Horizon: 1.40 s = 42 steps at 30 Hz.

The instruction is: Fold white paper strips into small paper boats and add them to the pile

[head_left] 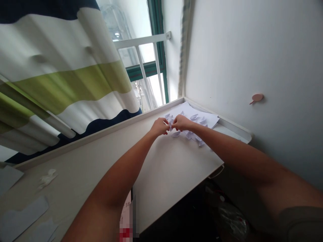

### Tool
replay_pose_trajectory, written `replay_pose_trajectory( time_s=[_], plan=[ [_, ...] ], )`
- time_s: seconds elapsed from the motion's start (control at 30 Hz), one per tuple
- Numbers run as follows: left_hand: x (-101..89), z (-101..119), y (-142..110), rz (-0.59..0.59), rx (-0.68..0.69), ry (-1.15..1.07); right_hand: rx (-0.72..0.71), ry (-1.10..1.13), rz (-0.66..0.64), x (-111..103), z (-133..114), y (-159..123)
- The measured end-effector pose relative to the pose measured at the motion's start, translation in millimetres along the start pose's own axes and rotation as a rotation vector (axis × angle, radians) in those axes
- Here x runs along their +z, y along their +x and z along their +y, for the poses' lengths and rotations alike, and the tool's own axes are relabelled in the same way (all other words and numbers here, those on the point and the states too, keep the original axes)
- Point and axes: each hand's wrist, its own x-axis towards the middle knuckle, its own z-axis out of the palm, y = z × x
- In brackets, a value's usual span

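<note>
My left hand (159, 127) and my right hand (182, 123) meet over the far part of the white desk (164, 171). Both pinch a small folded paper piece (171, 126) between them, its outline partly covered by the fingers. Several similar white folded papers (194, 117), boat-like in shape, lie around my right hand and under its forearm. One folded paper (176, 134) rests just in front of the hands. Flat white paper sheets (210, 118) spread behind and beneath some of the folded pieces in the desk corner.
A raised rim (101, 135) borders the desk's back. Paper pieces (27, 218) and a crumpled tissue (47, 178) lie at left. A partly blurred screen (126, 211) shows beside my left forearm. Striped curtain (63, 77), white railing (141, 41) and wall (239, 50) enclose the desk.
</note>
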Motion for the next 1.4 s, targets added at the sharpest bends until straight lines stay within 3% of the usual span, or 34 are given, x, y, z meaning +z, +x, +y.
replay_pose_trajectory(
  time_s=[0.17,0.33,0.53,1.07,1.23,1.4],
  plan=[
    [15.8,-3,15,0.05,-0.016,0.222,0.064,-0.215,-0.021,11,4,20],
    [18.1,-4,22,0.074,-0.033,0.321,0.084,-0.341,-0.045,12,2,26],
    [14.6,-11,28,0.012,-0.088,0.269,0.106,-0.385,-0.063,11,3,25],
    [11.7,-11,26,-0.018,-0.135,0.144,0.087,-0.414,0.013,11,6,24],
    [-15.6,-19,-3,0.093,-0.084,0.072,0.066,-0.472,0.029,8,-11,11],
    [-76.1,-55,-81,0.239,-0.074,0.014,-0.075,-0.51,0.041,28,-52,-4]
  ],
)
